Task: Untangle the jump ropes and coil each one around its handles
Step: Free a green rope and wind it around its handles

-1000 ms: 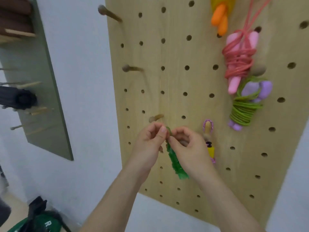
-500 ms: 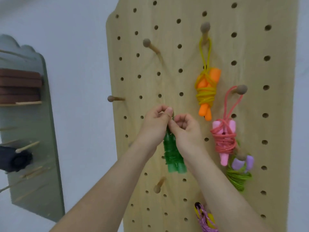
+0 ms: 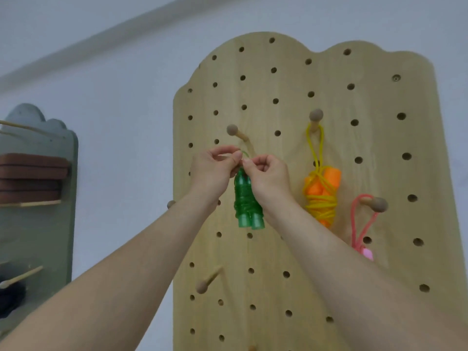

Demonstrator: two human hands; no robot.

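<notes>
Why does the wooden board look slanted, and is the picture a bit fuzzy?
Head view: the wide-angle lens slants the pegboard and stretches the forearms; lighting is soft and even, without glare; mild blur smears the green jump rope that the left hand and right hand pinch.

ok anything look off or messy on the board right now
Nothing stands out. The green jump rope is neatly coiled round its handles, its loop pinched by the left hand and right hand just below a bare peg. The yellow rope and pink rope hang from their own pegs.
</notes>
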